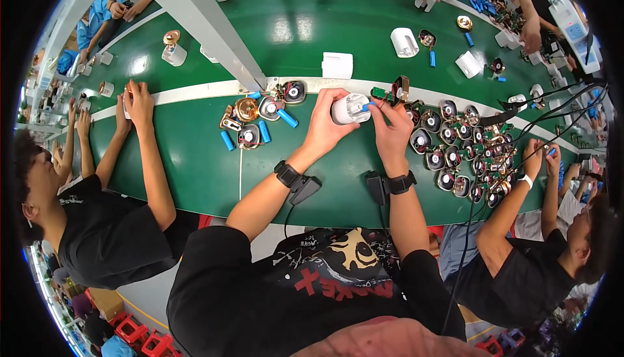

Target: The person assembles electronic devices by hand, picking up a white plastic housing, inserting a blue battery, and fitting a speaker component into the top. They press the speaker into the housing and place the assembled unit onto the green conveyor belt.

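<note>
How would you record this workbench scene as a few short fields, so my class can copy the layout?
Left hand: grips a white housing, open end toward the other hand
Right hand: holds a blue cylindrical cell at that opening
Beside right fingertips: green circuit board
Right side: large cluster of speaker units
Left side: smaller group, with a gold-coloured ring part
Surface: green tabletop
Wrists: black straps

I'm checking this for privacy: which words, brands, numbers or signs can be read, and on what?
Camera wearer's black T-shirt: large red and smaller white lettering, partly legible; I won't copy it out.
White box, upper right: blue label, too small to read.
White housing in the left hand: no lettering visible.
</note>
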Available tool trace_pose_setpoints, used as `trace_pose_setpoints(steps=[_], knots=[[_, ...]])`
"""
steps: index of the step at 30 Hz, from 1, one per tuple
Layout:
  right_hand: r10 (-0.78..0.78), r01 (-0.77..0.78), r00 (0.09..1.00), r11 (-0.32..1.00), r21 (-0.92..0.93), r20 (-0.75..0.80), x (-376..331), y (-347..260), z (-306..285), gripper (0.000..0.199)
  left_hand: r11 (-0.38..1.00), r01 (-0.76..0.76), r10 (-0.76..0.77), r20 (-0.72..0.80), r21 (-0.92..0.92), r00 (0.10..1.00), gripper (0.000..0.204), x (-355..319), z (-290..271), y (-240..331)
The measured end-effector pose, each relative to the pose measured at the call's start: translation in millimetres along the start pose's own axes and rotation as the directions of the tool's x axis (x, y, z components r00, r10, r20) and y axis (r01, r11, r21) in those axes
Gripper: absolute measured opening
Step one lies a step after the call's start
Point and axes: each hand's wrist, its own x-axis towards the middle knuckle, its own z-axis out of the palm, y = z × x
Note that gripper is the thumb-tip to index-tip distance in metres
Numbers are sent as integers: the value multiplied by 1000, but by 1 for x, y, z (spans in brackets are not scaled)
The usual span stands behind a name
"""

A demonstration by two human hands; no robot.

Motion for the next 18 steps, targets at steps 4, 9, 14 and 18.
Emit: trace_pose_setpoints(steps=[4, 9, 14, 18], knots=[[20, -19, 998, 1000, -5, 62, 3, -2, 2, 20, 999, 29, -29, -9, -20, 1000, 66, 1, 1, -2], [122, -125, 986, 992, 21, 113, -7, 10, 14, 21, 999, 40, -42, -60, -36, 997, 64, 0, 5, -3], [457, -486, 871, 739, 468, 182, -10, -4, 30, 21, 997, 60, -57, -75, 42, 996, 68, -4, 5, -4], [547, -514, 829, 663, 544, 118, -8, -14, 44, 26, 983, 81, -75, -41, 164, 996, 71, -8, 12, 5]])
